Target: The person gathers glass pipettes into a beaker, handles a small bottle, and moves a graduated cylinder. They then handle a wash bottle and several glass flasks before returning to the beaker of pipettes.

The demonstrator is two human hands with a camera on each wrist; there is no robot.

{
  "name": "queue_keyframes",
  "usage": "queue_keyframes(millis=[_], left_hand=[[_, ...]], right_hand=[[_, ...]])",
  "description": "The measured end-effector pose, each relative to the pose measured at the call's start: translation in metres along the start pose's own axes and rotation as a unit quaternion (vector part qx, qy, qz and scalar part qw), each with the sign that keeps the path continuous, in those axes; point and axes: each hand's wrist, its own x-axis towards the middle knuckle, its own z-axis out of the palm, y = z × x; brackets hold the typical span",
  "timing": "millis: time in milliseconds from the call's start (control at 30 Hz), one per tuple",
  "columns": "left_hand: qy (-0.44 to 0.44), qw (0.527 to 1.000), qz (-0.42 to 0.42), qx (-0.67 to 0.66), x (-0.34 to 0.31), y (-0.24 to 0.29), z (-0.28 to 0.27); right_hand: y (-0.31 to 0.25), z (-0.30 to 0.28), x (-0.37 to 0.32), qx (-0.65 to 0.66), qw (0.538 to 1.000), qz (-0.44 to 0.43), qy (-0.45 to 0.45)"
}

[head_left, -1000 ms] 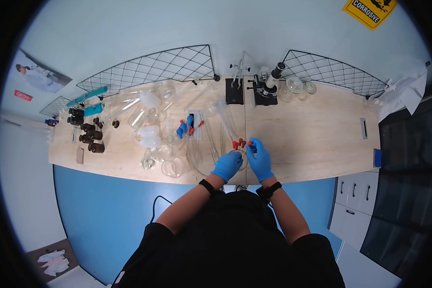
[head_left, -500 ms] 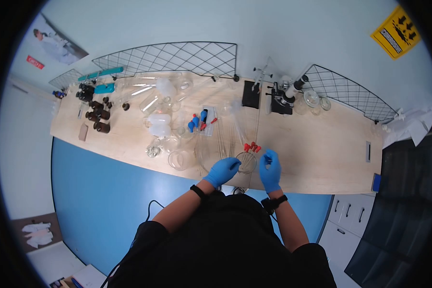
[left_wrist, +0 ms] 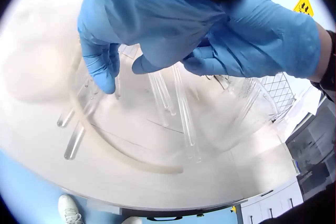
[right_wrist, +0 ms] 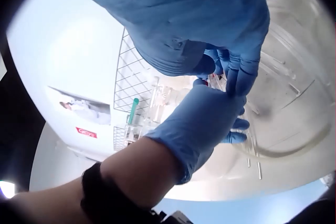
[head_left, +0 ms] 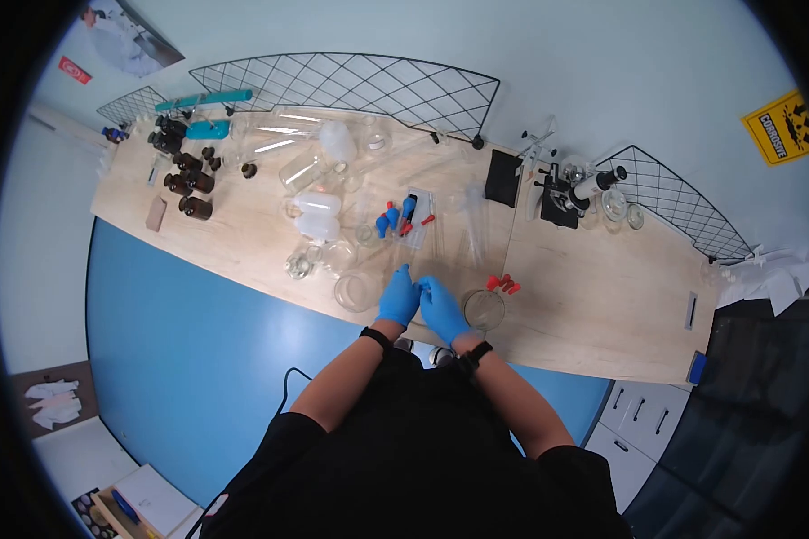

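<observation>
Glassware [head_left: 356,293] stood left of the left hand [head_left: 399,296], whose loosely bent fingers met the curled fingers of the right hand [head_left: 442,310]; I could not tell whether either held anything. Glass tubes [left_wrist: 184,109] lay beneath them near pale tubing [left_wrist: 152,168], where a low sweep risked rolling or chipping them. Rightward, a careless swing might have nudged the glass dish [head_left: 484,311] into the red bulbs [head_left: 493,282] beyond its far edge.
</observation>
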Motion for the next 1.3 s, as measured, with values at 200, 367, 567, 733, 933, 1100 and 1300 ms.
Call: queue_keyframes(millis=[200, 367, 567, 733, 933, 1100, 1300], left_hand=[[-0.051, 0.996, -0.007, 0.066, 0.002, -0.018, 0.01], [-0.066, 0.996, -0.021, 0.055, 0.0, -0.017, 0.005], [-0.098, 0.991, 0.021, 0.092, 0.0, -0.019, 0.006], [-0.14, 0.988, -0.018, 0.069, 0.001, -0.009, -0.009], [-0.12, 0.993, 0.015, 0.016, 0.006, -0.012, -0.004], [-0.105, 0.992, 0.042, -0.056, 0.013, -0.013, 0.0], [-0.148, 0.983, 0.014, -0.104, 0.035, -0.03, 0.018]], right_hand=[[0.035, 0.02, 0.041, -0.015, 0.993, 0.119, 0.008], [0.042, 0.025, 0.051, -0.077, 0.993, 0.092, 0.018], [0.033, 0.025, 0.093, -0.098, 0.992, 0.054, 0.06], [0.025, 0.023, 0.134, -0.197, 0.978, 0.053, 0.048], [0.024, 0.021, 0.163, -0.225, 0.968, 0.11, 0.0], [0.0, 0.02, 0.15, -0.248, 0.961, 0.122, 0.025], [-0.037, -0.003, 0.108, -0.231, 0.968, 0.026, 0.093]])
